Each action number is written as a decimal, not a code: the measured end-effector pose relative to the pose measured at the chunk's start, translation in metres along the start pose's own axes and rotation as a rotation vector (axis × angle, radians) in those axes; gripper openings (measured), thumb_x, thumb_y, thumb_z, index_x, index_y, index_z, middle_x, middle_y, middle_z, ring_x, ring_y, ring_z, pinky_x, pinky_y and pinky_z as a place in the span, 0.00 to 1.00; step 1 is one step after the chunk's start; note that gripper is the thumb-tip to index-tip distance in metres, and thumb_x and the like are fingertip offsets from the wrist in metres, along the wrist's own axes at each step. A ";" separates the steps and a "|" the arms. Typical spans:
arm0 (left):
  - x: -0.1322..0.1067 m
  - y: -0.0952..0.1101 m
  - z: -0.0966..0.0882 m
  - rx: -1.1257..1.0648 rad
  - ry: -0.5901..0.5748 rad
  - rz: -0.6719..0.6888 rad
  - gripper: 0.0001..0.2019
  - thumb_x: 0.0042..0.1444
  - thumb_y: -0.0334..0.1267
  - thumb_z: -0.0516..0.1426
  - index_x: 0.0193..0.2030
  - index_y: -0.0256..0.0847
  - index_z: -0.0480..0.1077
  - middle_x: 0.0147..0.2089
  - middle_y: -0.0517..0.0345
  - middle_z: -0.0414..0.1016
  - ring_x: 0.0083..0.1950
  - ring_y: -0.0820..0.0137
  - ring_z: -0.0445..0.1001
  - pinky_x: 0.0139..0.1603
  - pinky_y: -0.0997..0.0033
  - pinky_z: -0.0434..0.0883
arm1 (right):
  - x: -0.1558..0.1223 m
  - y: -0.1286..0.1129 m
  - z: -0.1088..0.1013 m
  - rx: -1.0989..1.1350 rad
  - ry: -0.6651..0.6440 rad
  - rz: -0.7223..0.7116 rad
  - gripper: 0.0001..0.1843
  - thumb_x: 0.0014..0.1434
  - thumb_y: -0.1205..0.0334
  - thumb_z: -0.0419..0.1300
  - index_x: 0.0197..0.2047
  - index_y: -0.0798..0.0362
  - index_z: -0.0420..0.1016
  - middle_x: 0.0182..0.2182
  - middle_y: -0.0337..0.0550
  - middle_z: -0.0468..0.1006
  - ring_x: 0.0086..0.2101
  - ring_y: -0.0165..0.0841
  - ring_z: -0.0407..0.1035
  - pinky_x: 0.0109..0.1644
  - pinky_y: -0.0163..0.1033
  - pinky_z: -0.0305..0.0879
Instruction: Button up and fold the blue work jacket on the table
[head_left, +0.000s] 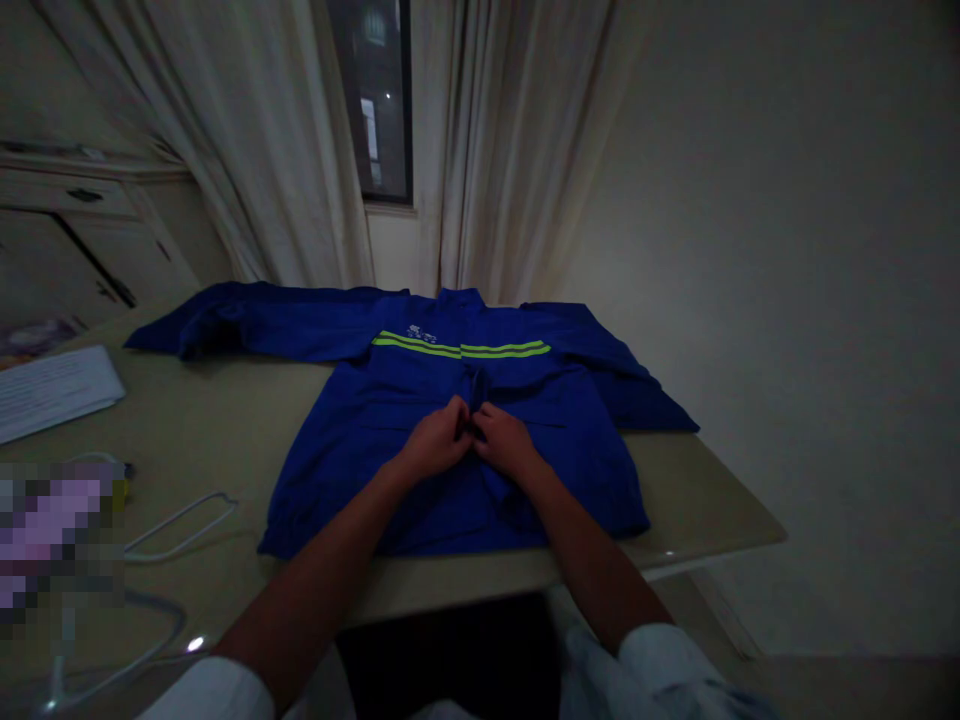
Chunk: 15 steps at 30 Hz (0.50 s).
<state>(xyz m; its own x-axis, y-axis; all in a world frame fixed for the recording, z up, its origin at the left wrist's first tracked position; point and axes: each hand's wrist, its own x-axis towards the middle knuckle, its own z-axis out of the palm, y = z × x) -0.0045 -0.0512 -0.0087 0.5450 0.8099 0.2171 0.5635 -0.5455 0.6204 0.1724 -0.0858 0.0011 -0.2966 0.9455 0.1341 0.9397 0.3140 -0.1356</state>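
A blue cloth jacket with yellow-green stripes (420,390) lies flat on a pale cream desk (187,440), right in front of the person. Its long side runs straight away from the person, with the collar (459,297) at 12 o'clock and the bottom edge at 6 o'clock, close to the desk's near edge. One jacket sleeve (247,322) stretches out to 10 o'clock, nearer the left hand (439,440). The other sleeve (637,385) lies in a lumpy fold at 2 o'clock, nearer the right hand (506,442). Both hands sit on the middle of the jacket, very near each other. Their fingers curl down and seem to pinch the blue cloth by a dark strip (476,385) down the middle, but the hands hide just how they hold it. Both hands are about the same way from the collar, and neither is open wide. White shirt cuffs (210,692) show at the person's arms at 7 o'clock and 5 o'clock. A stack of white papers (56,392) lies on the desk at 9 o'clock, and a thin white wire loop (180,525) lies at 8 o'clock, near a blurred thing that I cannot make out. White curtains (255,140) hang at 11 o'clock.
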 end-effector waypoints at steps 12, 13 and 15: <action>0.000 0.000 -0.006 0.164 -0.050 0.031 0.05 0.62 0.37 0.57 0.43 0.42 0.68 0.41 0.50 0.78 0.43 0.59 0.78 0.41 0.64 0.67 | 0.001 -0.005 -0.008 -0.082 0.028 0.040 0.08 0.66 0.63 0.59 0.45 0.51 0.79 0.44 0.46 0.78 0.43 0.37 0.73 0.44 0.38 0.64; 0.001 -0.002 -0.006 0.180 -0.067 0.044 0.03 0.61 0.36 0.57 0.41 0.41 0.69 0.41 0.49 0.78 0.44 0.59 0.78 0.42 0.64 0.68 | 0.001 -0.004 -0.008 -0.066 0.027 0.041 0.07 0.65 0.63 0.59 0.44 0.51 0.79 0.43 0.46 0.78 0.42 0.36 0.73 0.44 0.37 0.63; 0.004 -0.008 -0.003 0.212 -0.106 0.081 0.04 0.61 0.35 0.56 0.35 0.41 0.71 0.40 0.48 0.77 0.44 0.58 0.77 0.44 0.63 0.68 | 0.001 -0.001 -0.007 -0.025 0.030 0.041 0.05 0.64 0.64 0.60 0.41 0.51 0.78 0.42 0.45 0.77 0.41 0.36 0.72 0.41 0.37 0.62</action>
<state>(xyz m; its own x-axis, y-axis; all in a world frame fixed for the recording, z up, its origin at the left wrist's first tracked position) -0.0088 -0.0427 -0.0102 0.6493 0.7407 0.1722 0.6271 -0.6497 0.4297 0.1720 -0.0858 0.0084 -0.2525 0.9545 0.1585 0.9551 0.2721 -0.1170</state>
